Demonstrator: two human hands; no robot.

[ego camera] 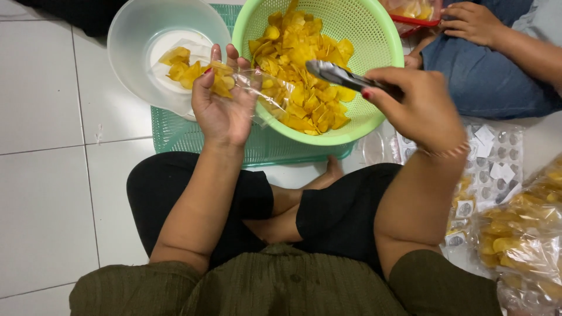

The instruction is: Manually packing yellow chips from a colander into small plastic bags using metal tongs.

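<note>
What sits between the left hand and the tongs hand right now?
In the head view, the clear plastic bag spans from the left hand toward the right hand, over the green colander.

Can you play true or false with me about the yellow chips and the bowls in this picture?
1. The left hand holds a clear plastic bag. True.
2. The right hand holds a wooden spoon. False: it grips metal tongs.
3. The green colander is empty. False: it holds many yellow chips.
4. The clear bowl has a few chips in it. True.
5. Filled bags of chips lie at the person's right. True.
6. The person stands at a table. False: they sit cross-legged on a white tiled floor.
</note>
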